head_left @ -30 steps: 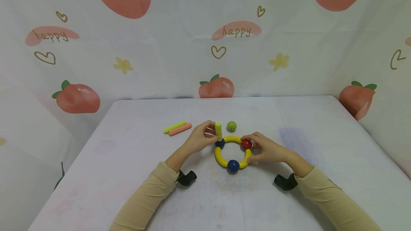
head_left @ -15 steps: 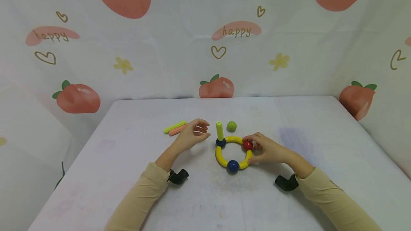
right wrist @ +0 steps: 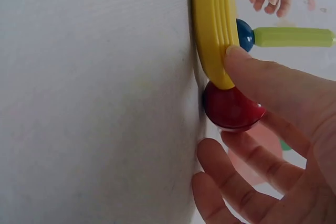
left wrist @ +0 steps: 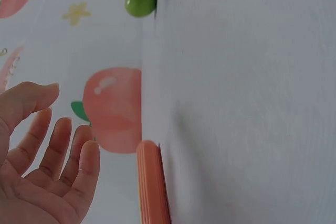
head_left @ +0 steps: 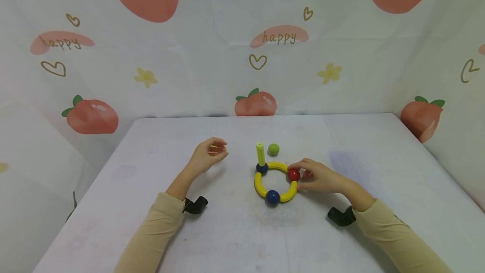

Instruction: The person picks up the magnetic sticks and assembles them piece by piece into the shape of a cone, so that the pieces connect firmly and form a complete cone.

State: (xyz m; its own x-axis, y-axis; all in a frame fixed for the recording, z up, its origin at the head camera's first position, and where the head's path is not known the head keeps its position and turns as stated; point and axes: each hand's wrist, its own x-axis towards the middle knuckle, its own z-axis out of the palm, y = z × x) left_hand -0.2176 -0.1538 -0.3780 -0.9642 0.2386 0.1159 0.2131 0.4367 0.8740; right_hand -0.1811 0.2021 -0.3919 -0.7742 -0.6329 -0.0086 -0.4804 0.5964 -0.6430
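A ring of curved yellow rods (head_left: 259, 186) joined by blue balls (head_left: 273, 197) and a red ball (head_left: 293, 175) lies on the table. From the far-left blue ball a straight light-green rod (head_left: 260, 155) stands upright. My right hand (head_left: 320, 176) holds the ring at the red ball; in the right wrist view the thumb presses a yellow rod (right wrist: 212, 24) and fingers lie around the red ball (right wrist: 233, 106). My left hand (head_left: 206, 157) hovers, fingers loosely bent, nothing in them. Beside it in the left wrist view is an orange rod (left wrist: 152, 187), mostly hidden in the head view.
A small green ball (head_left: 273, 149) sits behind the ring. The white table (head_left: 235, 239) ends at a printed cloth backdrop (head_left: 197, 54). Black wrist-worn pieces (head_left: 196, 205) hang beneath both forearms.
My left hand has let go of the upright light-green rod and moved left to over the loose rods. The ring has turned slightly, with my right hand still at the red ball.
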